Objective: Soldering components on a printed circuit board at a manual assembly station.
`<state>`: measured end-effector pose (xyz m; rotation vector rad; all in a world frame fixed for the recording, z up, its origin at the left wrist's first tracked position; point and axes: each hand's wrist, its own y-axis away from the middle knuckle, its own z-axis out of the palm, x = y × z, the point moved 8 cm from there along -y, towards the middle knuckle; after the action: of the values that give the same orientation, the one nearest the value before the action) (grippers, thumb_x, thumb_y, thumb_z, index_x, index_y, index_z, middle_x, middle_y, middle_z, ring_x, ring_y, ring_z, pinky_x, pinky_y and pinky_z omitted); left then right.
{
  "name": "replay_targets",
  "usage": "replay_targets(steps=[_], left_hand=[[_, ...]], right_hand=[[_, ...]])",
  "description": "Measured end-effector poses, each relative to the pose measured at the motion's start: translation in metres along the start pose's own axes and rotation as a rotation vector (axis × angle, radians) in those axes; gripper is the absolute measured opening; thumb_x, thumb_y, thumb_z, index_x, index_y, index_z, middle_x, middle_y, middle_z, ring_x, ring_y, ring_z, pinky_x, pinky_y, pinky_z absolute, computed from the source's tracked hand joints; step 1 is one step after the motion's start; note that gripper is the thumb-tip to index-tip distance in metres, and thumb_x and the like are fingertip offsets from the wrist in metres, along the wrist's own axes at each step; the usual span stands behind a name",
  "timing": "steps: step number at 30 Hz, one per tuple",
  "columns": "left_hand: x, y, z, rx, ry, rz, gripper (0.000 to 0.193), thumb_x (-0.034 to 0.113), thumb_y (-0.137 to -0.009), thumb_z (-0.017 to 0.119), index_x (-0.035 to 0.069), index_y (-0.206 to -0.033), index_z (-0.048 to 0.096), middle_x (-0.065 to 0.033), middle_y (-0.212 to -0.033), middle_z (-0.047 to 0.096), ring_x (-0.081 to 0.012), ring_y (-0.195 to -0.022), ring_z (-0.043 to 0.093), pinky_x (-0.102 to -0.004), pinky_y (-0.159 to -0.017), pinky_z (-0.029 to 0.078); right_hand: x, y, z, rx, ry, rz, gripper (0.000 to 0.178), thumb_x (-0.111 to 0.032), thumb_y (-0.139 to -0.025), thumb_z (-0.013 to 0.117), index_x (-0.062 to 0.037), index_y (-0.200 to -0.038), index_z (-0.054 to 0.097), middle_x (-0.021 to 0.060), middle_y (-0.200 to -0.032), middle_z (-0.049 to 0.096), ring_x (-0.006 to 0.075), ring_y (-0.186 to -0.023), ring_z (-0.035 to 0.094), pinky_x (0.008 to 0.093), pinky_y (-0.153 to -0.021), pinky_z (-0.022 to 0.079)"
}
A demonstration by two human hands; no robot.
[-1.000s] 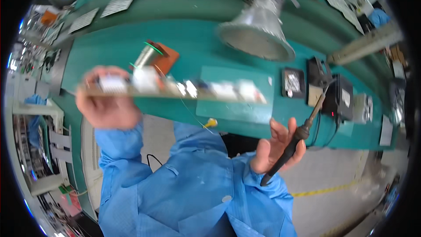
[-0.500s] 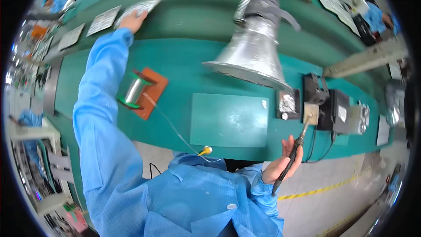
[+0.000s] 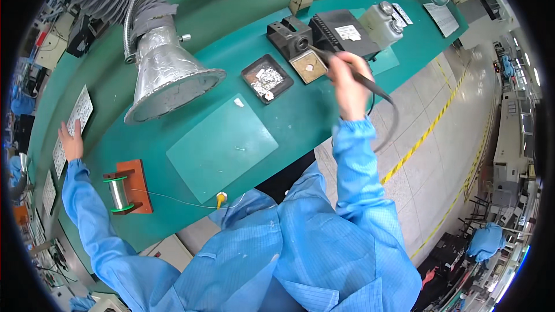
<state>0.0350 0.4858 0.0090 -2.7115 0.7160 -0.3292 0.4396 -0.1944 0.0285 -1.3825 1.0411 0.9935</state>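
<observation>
My left hand (image 3: 71,143) reaches far to the left, its fingers spread against the near side of a pale, patterned flat panel (image 3: 81,110). Whether it grips the panel I cannot make out. My right hand (image 3: 350,84) is closed around a black soldering iron (image 3: 366,83), whose front end points at the holder of the dark iron stand (image 3: 289,36). A tan sponge tray (image 3: 309,67) lies just below that tip. Nearer my left arm, a spool of solder wire (image 3: 119,194) with green rims sits on an orange-brown base (image 3: 139,182).
A light green mat (image 3: 222,144) lies mid-bench with small bits on it. Beside it is a dark square tray (image 3: 254,75) of silvery scraps. A foil-covered fume hood (image 3: 159,72) hangs overhead. A black box (image 3: 347,32) and translucent bottles (image 3: 378,26) stand right of the stand.
My view has swung toward the right. My right hand has brought the soldering iron up from the bench edge to the stand. My left hand's fingers are now spread at the panel.
</observation>
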Motion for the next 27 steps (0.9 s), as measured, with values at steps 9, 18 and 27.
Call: replay_targets(steps=[9,18,27], left_hand=[[0.053,0.173,-0.177,0.266,0.35,0.171,0.055,0.035,-0.094,0.048,0.003,-0.136,0.038,-0.0176,-0.143,0.032,-0.0288,-0.134,0.027,-0.0358,-0.109,0.02],[0.079,0.296,-0.127,-0.09,0.582,0.0,0.052,0.024,-0.09,0.054,0.0,-0.134,0.039,-0.0189,-0.138,0.037,-0.0309,-0.13,0.033,-0.0386,-0.108,0.022],[0.087,0.327,-0.158,0.194,0.433,0.032,0.055,0.027,-0.093,0.049,0.002,-0.139,0.031,-0.0173,-0.144,0.026,-0.0315,-0.133,0.027,-0.0406,-0.109,0.019]], right_hand=[[0.077,0.018,0.082,-0.165,-0.705,0.695,0.027,-0.028,-0.088,0.062,-0.0071,-0.105,0.059,0.0015,-0.088,0.059,0.0084,-0.062,0.052,0.0195,-0.051,0.041],[0.083,0.259,0.024,-0.988,-0.027,0.44,0.021,-0.005,-0.078,0.064,0.0006,-0.098,0.063,0.01,-0.09,0.065,0.0204,-0.083,0.062,0.0326,-0.074,0.048],[0.179,0.273,0.118,-0.728,0.401,-0.136,0.034,-0.021,-0.092,0.04,-0.0025,-0.117,0.055,0.0151,-0.12,0.056,0.0311,-0.112,0.05,0.0398,-0.098,0.038]])
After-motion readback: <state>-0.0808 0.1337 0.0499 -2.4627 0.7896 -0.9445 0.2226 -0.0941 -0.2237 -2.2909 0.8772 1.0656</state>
